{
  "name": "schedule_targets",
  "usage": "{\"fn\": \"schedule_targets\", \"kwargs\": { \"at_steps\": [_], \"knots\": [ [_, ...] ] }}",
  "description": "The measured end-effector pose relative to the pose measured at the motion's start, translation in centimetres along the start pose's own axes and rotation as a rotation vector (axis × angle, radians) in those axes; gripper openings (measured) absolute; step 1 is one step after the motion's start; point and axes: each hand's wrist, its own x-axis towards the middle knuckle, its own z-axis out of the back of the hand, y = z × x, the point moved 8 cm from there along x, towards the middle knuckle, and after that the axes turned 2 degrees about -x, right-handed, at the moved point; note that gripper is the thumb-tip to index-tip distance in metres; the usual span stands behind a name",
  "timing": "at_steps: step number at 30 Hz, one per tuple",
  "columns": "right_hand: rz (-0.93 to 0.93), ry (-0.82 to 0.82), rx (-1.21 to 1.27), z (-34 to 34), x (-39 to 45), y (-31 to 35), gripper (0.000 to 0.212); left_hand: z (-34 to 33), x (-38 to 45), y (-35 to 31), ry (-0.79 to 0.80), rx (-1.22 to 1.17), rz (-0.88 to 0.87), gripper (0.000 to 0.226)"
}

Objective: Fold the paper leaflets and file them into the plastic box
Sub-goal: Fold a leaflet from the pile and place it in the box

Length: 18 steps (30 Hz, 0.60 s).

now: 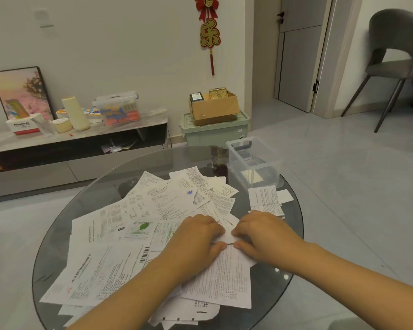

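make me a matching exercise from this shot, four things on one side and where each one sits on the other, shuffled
Things:
1. clear plastic box
2. cardboard box
3. grey chair
4. framed picture

Places:
A. leaning on the wall, far left
B. far right edge of the glass table
C. on the green storage bin
D. on the floor by the door, upper right

Pairs: 1-B, 2-C, 3-D, 4-A
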Motion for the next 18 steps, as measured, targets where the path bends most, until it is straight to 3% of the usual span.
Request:
{"fn": "schedule_targets", "kwargs": {
  "at_steps": [4, 9, 11, 15, 18],
  "knots": [
    [0.009, -0.094, 0.008, 0.6, -0.2, 0.2, 0.035, 1.0, -0.1, -0.4, -0.131, -0.039, -0.025, 0.031],
    [-0.190, -0.226, 0.329, 2.6, -0.4, -1.8, 0.019, 2.7, 0.1, 0.2, -0.329, -0.275, 0.054, 0.016],
    [-0.271, -0.257, 0.539, 3.1, -0.2, -2.9, 0.010, 3.2, 0.4, 0.7, -0.337, -0.496, 0.148, 0.012],
    [-0.314, -0.134, 0.894, 3.0, 0.4, -3.3, 0.007, 2.8, 1.1, 1.4, -0.246, -0.872, 0.348, 0.008],
    [-0.334, -0.128, 1.018, 3.2, 0.3, -3.7, 0.005, 1.9, 1.3, 1.3, -0.223, -1.176, 0.429, 0.015]
  ]
}}
